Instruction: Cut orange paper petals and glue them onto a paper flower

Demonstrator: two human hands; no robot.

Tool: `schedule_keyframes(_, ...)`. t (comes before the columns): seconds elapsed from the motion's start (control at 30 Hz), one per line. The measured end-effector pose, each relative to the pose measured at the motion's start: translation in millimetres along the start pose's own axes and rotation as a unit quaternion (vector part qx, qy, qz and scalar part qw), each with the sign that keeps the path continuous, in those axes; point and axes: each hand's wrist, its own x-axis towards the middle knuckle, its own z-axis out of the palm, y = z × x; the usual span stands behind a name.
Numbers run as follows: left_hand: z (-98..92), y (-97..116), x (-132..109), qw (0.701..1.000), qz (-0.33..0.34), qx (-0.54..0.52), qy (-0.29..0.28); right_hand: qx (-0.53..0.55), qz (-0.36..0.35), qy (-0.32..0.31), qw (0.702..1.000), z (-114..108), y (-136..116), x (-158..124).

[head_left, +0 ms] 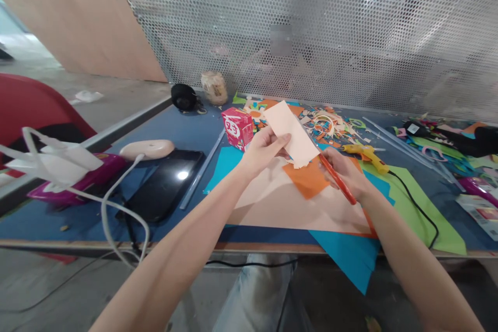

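Note:
My left hand (268, 146) pinches a pale peach strip of paper (292, 132) between thumb and fingers, holding it tilted above the table. In my right hand (344, 171) are red-handled scissors (337, 178), seen nearly edge-on. Their blades lie along the right edge of the strip and are partly hidden by it. The strip's lower end looks ragged. Below both hands lie an orange piece of paper (307, 182) and a large peach sheet (272, 207), with blue sheets (346, 254) sticking out from underneath.
A pink box (237, 128) stands left of the paper scraps (329, 123). A yellow glue gun (368, 154) lies right, on a green sheet (424, 207). Further left are a black phone (163, 181), clear sticks (202, 168) and white cables (105, 212). Perforated metal (330, 21) rises behind.

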Motion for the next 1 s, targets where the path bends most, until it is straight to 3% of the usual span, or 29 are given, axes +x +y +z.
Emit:
schedule_keyframes(0.1, -1.0, -0.5, 0.3, 1.000, 0.003, -0.002, 0.004, -0.003, -0.001, -0.034, 0.999, -1.0, 0.8, -1.0)
schedule_keyframes(0.63, 0.0, 2.3, -0.6, 1.000, -0.008, -0.010, 0.012, -0.077, -0.010, -0.004, 0.997, 2.4, -9.5, -3.7)
schedule_keyframes(0.83, -6.1, 0.7, 5.1, 0.997, 0.035, -0.020, 0.072, -0.099, -0.042, 0.008, 0.994, 5.4, -9.8, -4.1)
schedule_keyframes(1.0, -4.8, -3.8, 5.1, 0.997, 0.032, -0.011, 0.070, -0.051, -0.022, -0.009, 0.998, 8.9, -12.0, -5.0)
